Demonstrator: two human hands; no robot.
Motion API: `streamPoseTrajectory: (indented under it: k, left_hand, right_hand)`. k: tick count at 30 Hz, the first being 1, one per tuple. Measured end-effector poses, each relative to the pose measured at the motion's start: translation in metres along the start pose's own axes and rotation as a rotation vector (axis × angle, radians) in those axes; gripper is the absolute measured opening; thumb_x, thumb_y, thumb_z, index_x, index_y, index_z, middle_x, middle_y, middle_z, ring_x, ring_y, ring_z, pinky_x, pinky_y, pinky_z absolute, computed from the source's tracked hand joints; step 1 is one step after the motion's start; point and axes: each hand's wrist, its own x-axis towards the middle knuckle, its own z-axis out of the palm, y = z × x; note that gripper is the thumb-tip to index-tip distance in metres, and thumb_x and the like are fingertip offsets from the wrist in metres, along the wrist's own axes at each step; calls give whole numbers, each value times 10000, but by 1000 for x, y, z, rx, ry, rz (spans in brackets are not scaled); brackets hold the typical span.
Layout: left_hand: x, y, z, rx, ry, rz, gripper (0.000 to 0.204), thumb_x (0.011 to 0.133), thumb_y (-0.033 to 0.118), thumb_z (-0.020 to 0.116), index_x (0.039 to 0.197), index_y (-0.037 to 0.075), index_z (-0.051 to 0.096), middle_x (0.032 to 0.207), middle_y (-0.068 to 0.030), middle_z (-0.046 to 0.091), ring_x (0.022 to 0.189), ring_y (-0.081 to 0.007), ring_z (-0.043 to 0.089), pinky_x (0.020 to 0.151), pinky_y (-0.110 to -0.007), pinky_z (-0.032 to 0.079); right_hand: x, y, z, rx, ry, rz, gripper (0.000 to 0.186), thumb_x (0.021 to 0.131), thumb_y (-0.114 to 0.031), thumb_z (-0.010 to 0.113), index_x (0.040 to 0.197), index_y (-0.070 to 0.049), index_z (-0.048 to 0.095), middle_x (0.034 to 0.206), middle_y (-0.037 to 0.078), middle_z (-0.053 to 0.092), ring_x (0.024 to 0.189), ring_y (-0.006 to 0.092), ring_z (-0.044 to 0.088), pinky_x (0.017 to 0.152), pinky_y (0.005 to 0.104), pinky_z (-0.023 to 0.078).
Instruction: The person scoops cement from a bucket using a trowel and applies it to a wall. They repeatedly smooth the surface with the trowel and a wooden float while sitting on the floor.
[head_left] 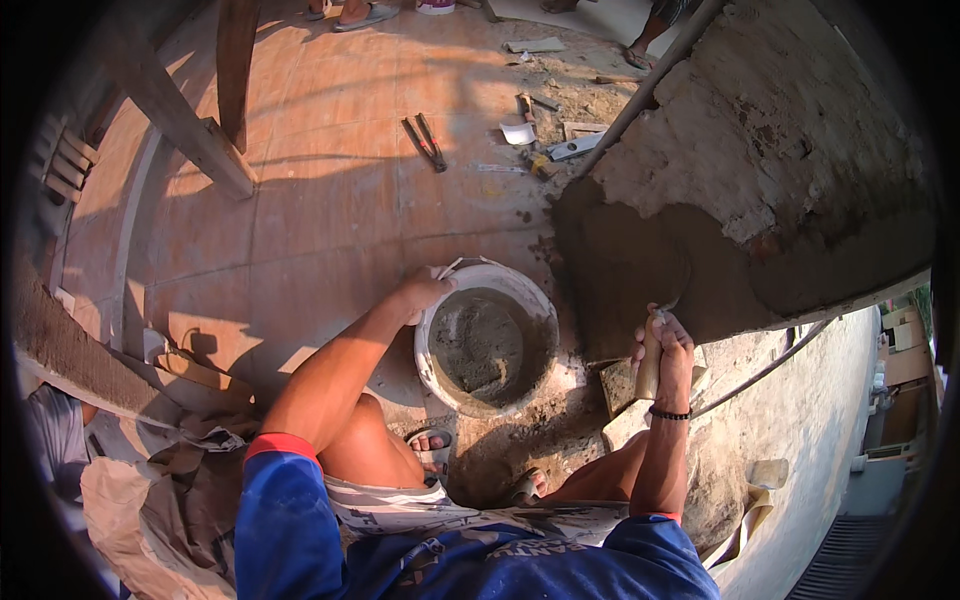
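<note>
My left hand (425, 291) grips the rim of a white bucket (425, 360) in front of me. Grey wet mortar (476, 338) lies inside the bucket. To the right, my right hand (672, 347) is wrapped around the wooden handle of a trowel (648, 372). Its blade reaches up against fresh dark mortar (620, 262), and its outline blends into that surface. Above the wet patch, the rest of the wall (760, 110) is rough, dry and paler.
Red-handled pincers (427, 145), a hammer (527, 108) and a spirit level (575, 147) lie on the tiled floor ahead. Wooden posts (232, 80) stand at the left. Crumpled brown sacks (150, 510) are at lower left. Other people's feet (365, 15) show at the top.
</note>
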Motion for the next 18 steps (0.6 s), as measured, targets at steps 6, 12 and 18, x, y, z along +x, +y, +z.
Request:
streamPoseTrajectory:
  k: [6,12,18]
  left_hand:
    - [-4,1,0,20,20,-16,249,962,145,574,1178,25,608,1002,-127,653,893,-214,611,784,-395,505]
    - [-1,10,7,59,7,32,273,955,144,581,1197,21,608,1003,-131,657,896,-224,612,785,-391,505]
    - [-3,4,8,149,94,33,276,938,150,617,1177,12,630,1033,-130,662,907,-212,614,781,-391,501]
  right_hand:
    - [-26,10,24,-151,-42,-153,377,942,-169,533,1281,-10,488,727,52,572,511,114,542,456,242,464]
    - [76,94,62,-405,-148,62,162,933,-131,533,1066,-38,539,713,34,553,525,130,539,450,279,458]
    - [126,57,77,-237,-25,92,120,922,-158,573,933,-44,538,689,50,554,492,153,542,414,304,466]
